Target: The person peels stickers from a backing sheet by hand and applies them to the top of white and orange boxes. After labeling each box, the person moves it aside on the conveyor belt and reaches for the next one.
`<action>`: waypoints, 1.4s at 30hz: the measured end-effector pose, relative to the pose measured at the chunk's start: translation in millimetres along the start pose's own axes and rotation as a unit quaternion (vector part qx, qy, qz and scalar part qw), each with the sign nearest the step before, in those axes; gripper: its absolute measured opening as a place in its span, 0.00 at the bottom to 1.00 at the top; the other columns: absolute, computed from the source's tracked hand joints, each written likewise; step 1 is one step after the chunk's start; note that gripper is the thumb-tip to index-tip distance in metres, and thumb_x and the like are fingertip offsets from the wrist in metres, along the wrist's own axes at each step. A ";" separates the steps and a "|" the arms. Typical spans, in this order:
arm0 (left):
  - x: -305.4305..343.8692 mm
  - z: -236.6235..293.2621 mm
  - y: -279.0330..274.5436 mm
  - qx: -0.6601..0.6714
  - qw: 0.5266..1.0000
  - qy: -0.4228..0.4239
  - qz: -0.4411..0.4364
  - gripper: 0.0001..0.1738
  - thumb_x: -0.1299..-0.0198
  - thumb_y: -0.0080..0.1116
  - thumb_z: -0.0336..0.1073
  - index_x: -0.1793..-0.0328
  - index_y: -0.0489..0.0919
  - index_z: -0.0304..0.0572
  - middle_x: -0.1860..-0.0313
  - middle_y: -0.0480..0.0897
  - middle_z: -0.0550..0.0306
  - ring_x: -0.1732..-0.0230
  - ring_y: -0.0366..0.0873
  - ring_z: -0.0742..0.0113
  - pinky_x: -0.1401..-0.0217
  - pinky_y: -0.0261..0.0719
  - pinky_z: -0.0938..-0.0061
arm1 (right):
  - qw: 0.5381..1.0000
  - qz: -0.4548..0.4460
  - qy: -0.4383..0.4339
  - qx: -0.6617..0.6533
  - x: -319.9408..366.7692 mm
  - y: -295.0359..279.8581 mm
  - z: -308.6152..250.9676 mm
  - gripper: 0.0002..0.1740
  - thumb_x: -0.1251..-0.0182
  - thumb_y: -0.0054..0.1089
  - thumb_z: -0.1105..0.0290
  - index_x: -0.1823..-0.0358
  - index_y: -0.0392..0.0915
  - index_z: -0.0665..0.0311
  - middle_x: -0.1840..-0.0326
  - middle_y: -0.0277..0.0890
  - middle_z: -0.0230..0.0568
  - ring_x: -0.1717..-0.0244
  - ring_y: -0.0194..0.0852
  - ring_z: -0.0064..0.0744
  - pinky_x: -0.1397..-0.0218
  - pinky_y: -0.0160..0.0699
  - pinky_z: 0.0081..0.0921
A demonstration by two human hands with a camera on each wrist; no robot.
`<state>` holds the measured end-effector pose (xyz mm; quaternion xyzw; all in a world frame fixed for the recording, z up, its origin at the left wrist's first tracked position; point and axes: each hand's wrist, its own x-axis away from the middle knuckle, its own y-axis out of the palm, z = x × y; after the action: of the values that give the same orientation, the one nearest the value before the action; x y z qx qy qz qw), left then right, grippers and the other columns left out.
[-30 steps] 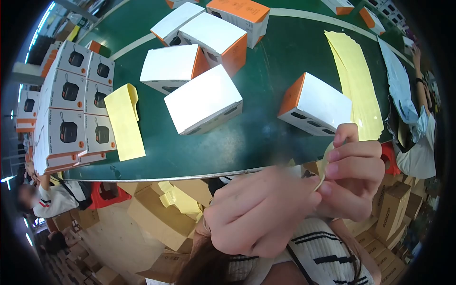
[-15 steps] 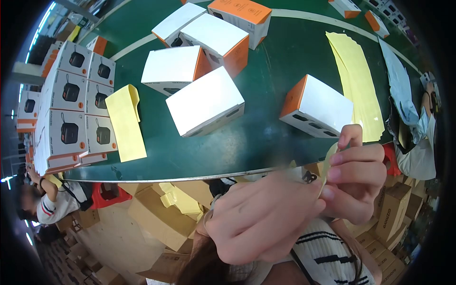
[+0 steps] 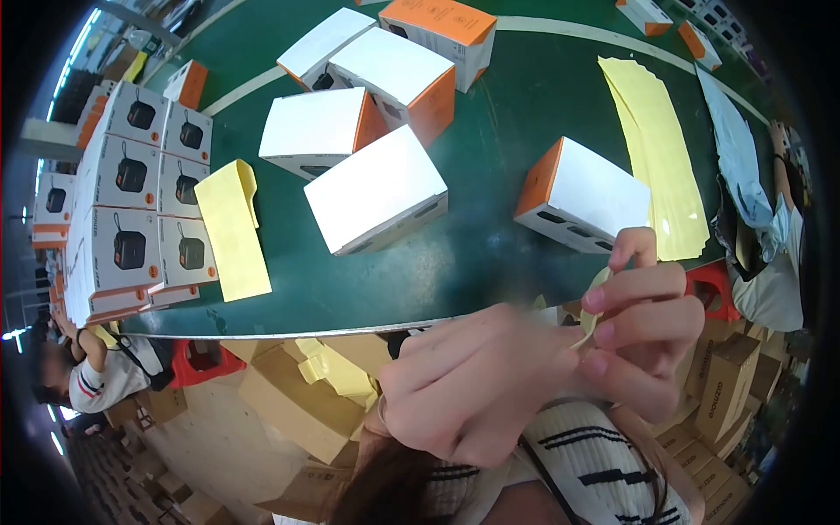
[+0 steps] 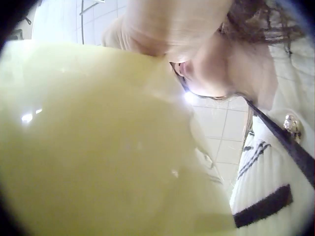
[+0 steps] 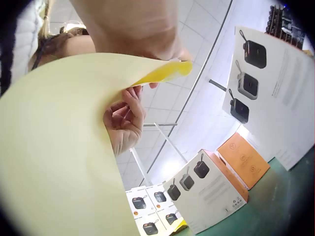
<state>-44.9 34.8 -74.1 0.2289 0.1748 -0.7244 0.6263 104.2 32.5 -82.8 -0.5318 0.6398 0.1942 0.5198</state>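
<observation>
In the head view my left hand (image 3: 481,381) and right hand (image 3: 647,319) meet in front of my body, below the table's near edge. My right fingers pinch the edge of a thin yellow plastic sheet (image 3: 591,311), seen edge-on. My left fingertips are hidden there; the right wrist view shows the left hand (image 5: 125,120) curled, pinching the sheet (image 5: 54,142) at its edge. That sheet bends broadly across both wrist views, its surface (image 4: 98,142) glossy. A white-and-orange speaker box (image 3: 586,192) stands just beyond my right hand.
Several more boxes (image 3: 376,188) stand mid-table, with stacked speaker boxes (image 3: 122,175) at left beside a folded yellow sheet (image 3: 232,232). Yellow sheets (image 3: 656,157) lie at right, near blue plastic bags (image 3: 739,149). An open carton (image 3: 297,402) sits below the table. People work at either side.
Both hands shift slightly left, still together on the yellow sheet. My right fingers curl in a little more. The boxes on the table near me stay put.
</observation>
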 end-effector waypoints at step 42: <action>-14.1 -59.2 -5.4 -0.092 0.903 -0.222 -0.355 0.37 0.45 0.48 0.15 0.26 0.68 0.45 0.52 0.82 0.39 0.68 0.79 0.50 0.58 0.78 0.72 | 0.933 0.023 0.208 0.294 45.4 -18.0 16.9 0.15 0.55 0.66 0.88 0.65 0.81 0.67 0.66 0.72 0.39 0.60 0.74 0.39 0.58 0.73 0.29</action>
<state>-42.0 79.3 -115.9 -0.0741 0.1669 -0.9117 0.3681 132.6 17.9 -123.3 -0.3688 0.7741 -0.1053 0.5037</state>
